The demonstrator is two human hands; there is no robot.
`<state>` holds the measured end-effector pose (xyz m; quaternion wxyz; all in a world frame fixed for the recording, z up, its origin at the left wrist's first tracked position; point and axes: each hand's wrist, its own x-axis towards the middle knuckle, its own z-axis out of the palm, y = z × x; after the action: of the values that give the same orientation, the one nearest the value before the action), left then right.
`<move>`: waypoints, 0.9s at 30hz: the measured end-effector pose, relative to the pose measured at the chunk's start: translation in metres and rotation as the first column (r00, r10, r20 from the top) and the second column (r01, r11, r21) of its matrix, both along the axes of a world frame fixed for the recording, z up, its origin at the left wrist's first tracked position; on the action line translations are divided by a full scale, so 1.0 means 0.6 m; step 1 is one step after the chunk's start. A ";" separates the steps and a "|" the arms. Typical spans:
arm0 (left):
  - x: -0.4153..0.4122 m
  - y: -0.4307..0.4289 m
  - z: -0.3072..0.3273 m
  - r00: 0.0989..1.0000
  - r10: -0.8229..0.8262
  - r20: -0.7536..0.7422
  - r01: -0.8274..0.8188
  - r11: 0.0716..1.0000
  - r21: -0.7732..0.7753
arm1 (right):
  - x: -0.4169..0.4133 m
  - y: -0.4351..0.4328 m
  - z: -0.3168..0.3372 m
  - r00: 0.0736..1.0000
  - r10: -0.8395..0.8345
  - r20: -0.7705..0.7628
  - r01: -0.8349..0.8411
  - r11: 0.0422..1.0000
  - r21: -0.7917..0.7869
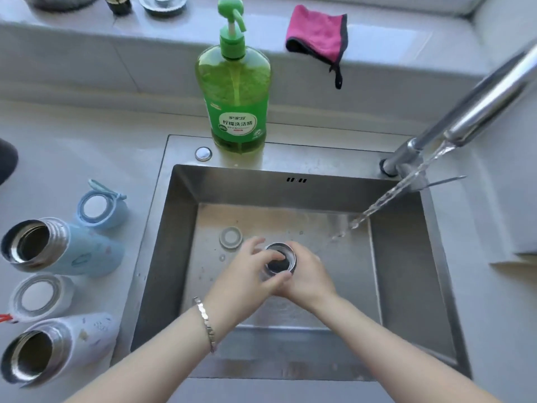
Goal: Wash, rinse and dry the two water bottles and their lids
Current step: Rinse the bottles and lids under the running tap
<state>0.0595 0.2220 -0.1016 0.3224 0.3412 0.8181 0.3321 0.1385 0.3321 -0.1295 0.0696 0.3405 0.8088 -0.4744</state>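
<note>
your left hand (250,274) and right hand (305,279) both grasp a small round steel-rimmed piece (280,258) over the steel sink's (406,286) middle. the light blue bottle (87,251), white bottle (87,335) and ring lids (100,209) sit beside its left edge.

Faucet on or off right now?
On: water streams from the faucet spout and splashes on the sink floor at its back right.

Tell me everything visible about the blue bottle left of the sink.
The blue bottle stands upright on the counter, its open mouth up toward the camera. It has a pale blue body with faint prints, a bare steel threaded neck and a shiny steel inside. Its lid is off and nothing holds it. A blue lid sits just behind it.
</note>
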 end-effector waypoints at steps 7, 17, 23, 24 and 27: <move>0.022 0.127 0.045 0.961 0.169 0.218 -0.194 0.976 0.099 | 0.050 0.108 0.100 0.979 -0.164 -0.120 0.142 0.975 -0.173; 0.026 0.180 0.080 0.860 -0.024 0.509 -0.085 0.978 0.190 | 0.093 0.204 0.122 0.990 0.103 0.094 -0.078 0.966 -0.245; 0.032 0.197 0.071 0.993 -0.113 -0.023 0.115 0.991 0.072 | 0.107 0.218 0.138 0.979 0.097 0.177 -0.108 0.993 0.050; 0.036 0.202 0.072 0.995 -0.090 -0.040 0.091 0.995 0.043 | 0.108 0.216 0.143 0.974 0.101 0.203 -0.141 0.971 0.192; 0.044 0.224 0.088 0.994 -0.012 0.109 0.025 0.992 -0.121 | 0.115 0.214 0.145 0.959 0.158 0.234 -0.258 0.824 0.504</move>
<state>0.0859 0.3566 -0.0491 0.3896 0.3097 0.8151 0.2964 0.2073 0.4605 -0.0425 0.0980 0.2975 0.9306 -0.1893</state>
